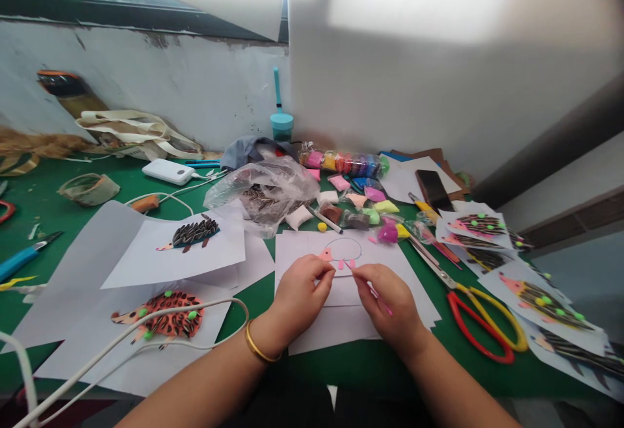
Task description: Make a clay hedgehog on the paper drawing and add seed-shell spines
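Observation:
A white sheet of paper (312,324) lies in front of me, bearing a hedgehog outline (347,240) in blue pen with a pink clay face (326,255) and small pink clay legs (352,263). My left hand (307,288) is closed in a pinch just below the face; whatever its fingertips hold, if anything, is hidden. Held in my right hand (390,304) is a thin pink clay tool (375,293), its tip close to the legs. Packets of coloured clay (373,194) and a white pen (330,221) lie beyond the paper.
Large scissors (480,311) with red and yellow handles rest at the right, beside stacked hedgehog pictures (546,304). Seeds fill a plastic bag (263,194) behind. A white cable (195,307) crosses another hedgehog picture (166,317) at the left. A phone (433,189) lies far right.

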Available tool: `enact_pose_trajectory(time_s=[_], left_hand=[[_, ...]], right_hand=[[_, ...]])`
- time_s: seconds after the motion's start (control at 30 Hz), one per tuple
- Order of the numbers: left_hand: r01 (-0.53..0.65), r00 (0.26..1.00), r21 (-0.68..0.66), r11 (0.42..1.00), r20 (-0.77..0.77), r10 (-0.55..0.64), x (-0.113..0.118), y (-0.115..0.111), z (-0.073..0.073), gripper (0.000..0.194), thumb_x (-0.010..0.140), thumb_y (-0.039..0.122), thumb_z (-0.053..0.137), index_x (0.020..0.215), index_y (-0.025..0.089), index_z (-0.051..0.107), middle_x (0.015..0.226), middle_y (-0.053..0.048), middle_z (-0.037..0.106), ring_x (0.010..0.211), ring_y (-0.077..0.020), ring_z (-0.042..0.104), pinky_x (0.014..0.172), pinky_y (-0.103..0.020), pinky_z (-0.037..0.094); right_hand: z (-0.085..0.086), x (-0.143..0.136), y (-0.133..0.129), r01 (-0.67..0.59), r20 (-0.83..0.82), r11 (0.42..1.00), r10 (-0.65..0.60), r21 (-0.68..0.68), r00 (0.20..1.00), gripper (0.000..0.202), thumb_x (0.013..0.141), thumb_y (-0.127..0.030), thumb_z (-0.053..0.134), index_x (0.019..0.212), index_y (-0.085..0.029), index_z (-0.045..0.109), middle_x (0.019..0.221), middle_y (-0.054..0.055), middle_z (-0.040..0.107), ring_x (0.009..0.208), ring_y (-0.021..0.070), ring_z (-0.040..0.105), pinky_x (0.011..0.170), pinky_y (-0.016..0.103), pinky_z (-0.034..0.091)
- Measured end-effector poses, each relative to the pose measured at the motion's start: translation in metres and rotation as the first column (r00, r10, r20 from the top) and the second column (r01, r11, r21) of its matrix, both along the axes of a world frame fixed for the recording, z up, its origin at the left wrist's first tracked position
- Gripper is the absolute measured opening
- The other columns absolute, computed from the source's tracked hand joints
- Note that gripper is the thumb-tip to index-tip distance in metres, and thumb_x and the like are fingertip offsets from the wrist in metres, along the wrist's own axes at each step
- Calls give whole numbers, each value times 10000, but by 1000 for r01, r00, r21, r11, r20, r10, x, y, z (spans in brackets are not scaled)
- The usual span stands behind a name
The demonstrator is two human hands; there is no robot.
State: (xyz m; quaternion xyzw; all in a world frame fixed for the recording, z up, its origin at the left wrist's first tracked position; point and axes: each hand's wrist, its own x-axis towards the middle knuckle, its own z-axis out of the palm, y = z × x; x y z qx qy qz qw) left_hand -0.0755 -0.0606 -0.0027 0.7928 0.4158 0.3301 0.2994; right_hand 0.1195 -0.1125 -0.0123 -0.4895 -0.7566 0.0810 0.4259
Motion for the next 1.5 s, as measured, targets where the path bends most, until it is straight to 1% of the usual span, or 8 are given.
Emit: enact_pose_trajectory(time_s=[0.13, 0.27, 0.5, 0.93, 1.07, 1.17, 1.27, 1.5], left_hand=[[131, 982, 225, 965, -161, -96, -1, -1, -5, 173, 932, 190, 515, 900, 199, 684, 958, -74, 689, 930, -225, 598, 871, -390, 473], [248, 945, 313, 917, -288, -158, 3, -4, -13, 175, 931, 177, 512, 877, 187, 677, 981, -67, 700, 943, -231, 599, 881, -411, 495], [260, 930, 327, 909, -337, -145, 5, -6, -17, 168, 898, 138, 531, 832, 192, 676, 856, -68, 681, 886, -219, 611, 820, -387, 521], [255, 919, 305, 917, -372, -132, 7, -6, -16, 159, 896, 138, 530, 821, 187, 661, 852, -69, 666, 862, -222, 604, 812, -394, 516], [224, 903, 303, 926, -421, -81, 8, -7, -15, 146, 910, 143, 520, 861, 171, 654, 936, -78, 681, 872, -229, 600, 811, -400, 527], [214, 900, 342, 915, -433, -49, 8, -8, -17, 132, 913, 141, 524, 909, 157, 654, 1101, -92, 686, 937, -243, 597, 838, -409, 529], [237, 889, 358, 903, -455, -53, 9, -7, -18, 118, 909, 147, 539, 921, 156, 656, 1256, -87, 656, 943, -243, 594, 844, -418, 528], [253, 845, 276, 927, -529, -73, 11, -7, -18, 118, 926, 183, 542, 936, 187, 659, 1305, -18, 651, 926, -240, 579, 828, -431, 526]], right_hand=[[-10, 14, 6, -12, -84, 978, -6, -206, 996, 156, 956, -228, 545, 1055, -243, 664, 988, 55, 712, 933, 209, 662, 821, 362, 547], [-15, 16, 10, -7, -87, 957, -19, -290, 996, 165, 959, -277, 535, 1033, -240, 678, 985, 54, 718, 931, 208, 669, 826, 345, 546], [-16, 12, 11, 15, -59, 941, -38, -337, 998, 170, 954, -287, 529, 1020, -242, 680, 993, 47, 728, 938, 211, 678, 838, 346, 544], [-21, 13, 13, 14, -32, 934, -27, -357, 999, 179, 958, -282, 514, 1021, -242, 676, 996, 46, 726, 937, 210, 676, 840, 354, 544], [-22, 13, 13, 15, -21, 929, -25, -369, 999, 179, 960, -280, 510, 1028, -249, 673, 998, 42, 722, 941, 209, 672, 848, 354, 538], [-23, 13, 14, 13, -18, 932, -21, -361, 1000, 180, 959, -279, 510, 1034, -252, 671, 999, 40, 720, 940, 207, 671, 845, 349, 538], [-24, 14, 14, 5, -21, 935, -13, -354, 1000, 184, 960, -278, 505, 1040, -252, 668, 1000, 39, 719, 941, 205, 671, 845, 344, 537], [-24, 13, 14, 0, -31, 929, -12, -370, 999, 183, 963, -274, 498, 1036, -248, 664, 1006, 44, 714, 946, 205, 664, 849, 353, 528]])
